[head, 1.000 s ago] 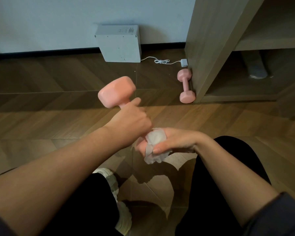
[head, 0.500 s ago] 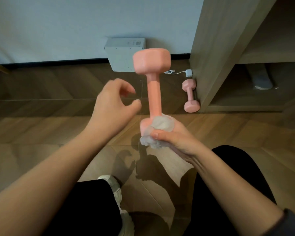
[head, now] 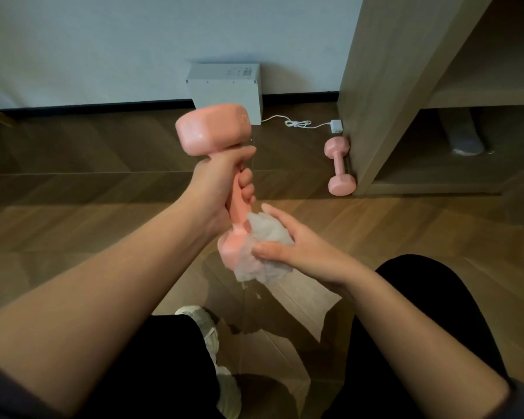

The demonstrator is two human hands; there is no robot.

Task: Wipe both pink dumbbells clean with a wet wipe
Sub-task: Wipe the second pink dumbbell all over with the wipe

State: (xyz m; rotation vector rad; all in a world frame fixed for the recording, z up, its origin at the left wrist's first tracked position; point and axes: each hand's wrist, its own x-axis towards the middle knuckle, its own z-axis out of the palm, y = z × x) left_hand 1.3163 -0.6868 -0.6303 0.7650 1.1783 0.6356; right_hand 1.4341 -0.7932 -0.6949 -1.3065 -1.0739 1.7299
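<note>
I hold a pink dumbbell [head: 214, 131] nearly upright in front of me, above the floor. My left hand [head: 221, 182] grips its handle just under the upper head. My right hand [head: 288, 246] holds a crumpled white wet wipe [head: 265, 231] against the lower head, whose pink left side still shows. The second pink dumbbell [head: 339, 166] lies on the floor at the foot of the wooden cabinet, to the right and farther off.
A white box [head: 227, 92] stands against the wall behind the held dumbbell, with a white cable and plug [head: 335, 126] running right. A wooden cabinet [head: 375, 95] with open shelves fills the right side. My legs and a white shoe [head: 206, 328] are below, on wood flooring.
My left hand, open beside the dumbbell half a second ago, has closed round the handle. The dumbbell has tilted slightly left. My right hand keeps the wipe on the lower head.
</note>
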